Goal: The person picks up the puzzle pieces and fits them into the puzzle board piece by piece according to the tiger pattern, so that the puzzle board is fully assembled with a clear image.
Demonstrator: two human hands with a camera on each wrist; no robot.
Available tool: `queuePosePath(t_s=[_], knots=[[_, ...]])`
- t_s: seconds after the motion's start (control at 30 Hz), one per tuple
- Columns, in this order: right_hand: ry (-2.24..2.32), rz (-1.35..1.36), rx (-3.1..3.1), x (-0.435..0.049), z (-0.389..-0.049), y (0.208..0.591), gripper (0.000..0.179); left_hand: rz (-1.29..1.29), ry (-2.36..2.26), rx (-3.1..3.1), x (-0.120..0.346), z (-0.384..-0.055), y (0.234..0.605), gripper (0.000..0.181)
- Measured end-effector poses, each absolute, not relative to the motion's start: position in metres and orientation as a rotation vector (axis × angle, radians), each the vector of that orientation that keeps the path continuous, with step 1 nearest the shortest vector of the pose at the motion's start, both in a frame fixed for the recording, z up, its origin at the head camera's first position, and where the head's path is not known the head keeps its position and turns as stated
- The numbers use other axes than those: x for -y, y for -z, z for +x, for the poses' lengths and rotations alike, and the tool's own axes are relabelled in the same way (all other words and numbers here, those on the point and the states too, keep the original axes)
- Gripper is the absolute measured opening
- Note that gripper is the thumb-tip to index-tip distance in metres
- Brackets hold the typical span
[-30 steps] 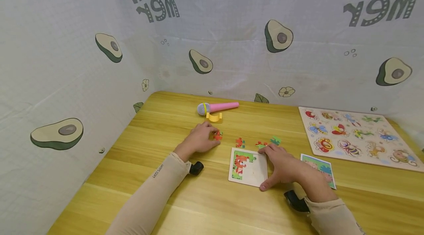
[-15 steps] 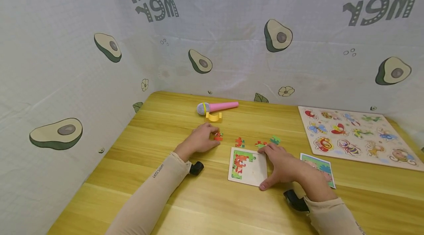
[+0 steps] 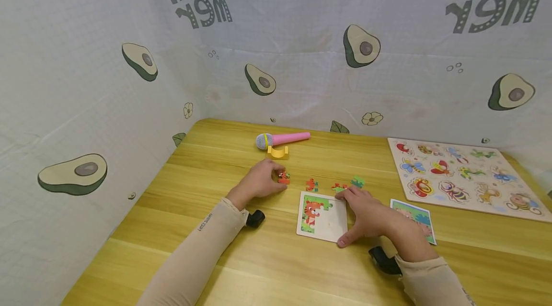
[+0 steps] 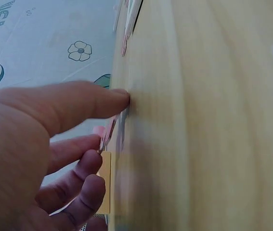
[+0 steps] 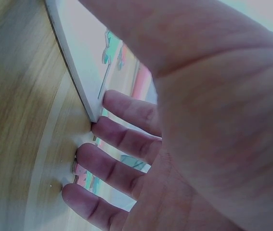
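Observation:
My left hand [image 3: 258,180] pinches a red puzzle piece [image 3: 284,177] between thumb and fingers, close over the table. In the left wrist view the thin piece [image 4: 108,132] shows edge-on, tilted at the fingertips. My right hand [image 3: 371,215] spans the right side of a square puzzle board [image 3: 331,227], thumb at the near corner and index finger at the far one. A partly filled tiger picture [image 3: 311,210] covers the board's left side; bare wood shows at right. Beyond the board lie a red-and-blue piece [image 3: 311,185], a red-and-green piece [image 3: 339,187] and a green piece [image 3: 357,182].
A pink toy microphone [image 3: 284,140] lies at the back, behind a yellow curved block [image 3: 278,153]. Partly under my right wrist is a picture card [image 3: 420,224]. A large insect puzzle board [image 3: 470,176] takes up the back right. Printed cloth walls [image 3: 302,100] rise behind the table.
The fingers of my left hand have closed on the red piece, which now tilts up from the table. My right hand and the puzzle board have stayed in place.

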State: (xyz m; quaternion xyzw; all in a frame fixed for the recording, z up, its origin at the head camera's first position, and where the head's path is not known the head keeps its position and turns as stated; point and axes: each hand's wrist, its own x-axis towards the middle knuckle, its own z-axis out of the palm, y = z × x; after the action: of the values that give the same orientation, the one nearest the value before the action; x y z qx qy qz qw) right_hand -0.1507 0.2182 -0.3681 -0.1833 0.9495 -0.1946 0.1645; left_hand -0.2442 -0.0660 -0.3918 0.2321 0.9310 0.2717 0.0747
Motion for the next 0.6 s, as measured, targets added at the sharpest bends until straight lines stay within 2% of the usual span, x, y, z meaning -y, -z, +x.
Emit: queuePosePath(t_s=[0.3,0.6], knots=[[0.544,-0.516,-2.709,-0.218,-0.151,0.367,0.111,0.76,-0.872,-2.768,0.057,-0.242,0.389,0.048],[0.545,-0.51,-2.701,-0.218,-0.151,0.367,0.11,0.985,-0.806,-2.783,0.043,-0.232,0.389,0.046]])
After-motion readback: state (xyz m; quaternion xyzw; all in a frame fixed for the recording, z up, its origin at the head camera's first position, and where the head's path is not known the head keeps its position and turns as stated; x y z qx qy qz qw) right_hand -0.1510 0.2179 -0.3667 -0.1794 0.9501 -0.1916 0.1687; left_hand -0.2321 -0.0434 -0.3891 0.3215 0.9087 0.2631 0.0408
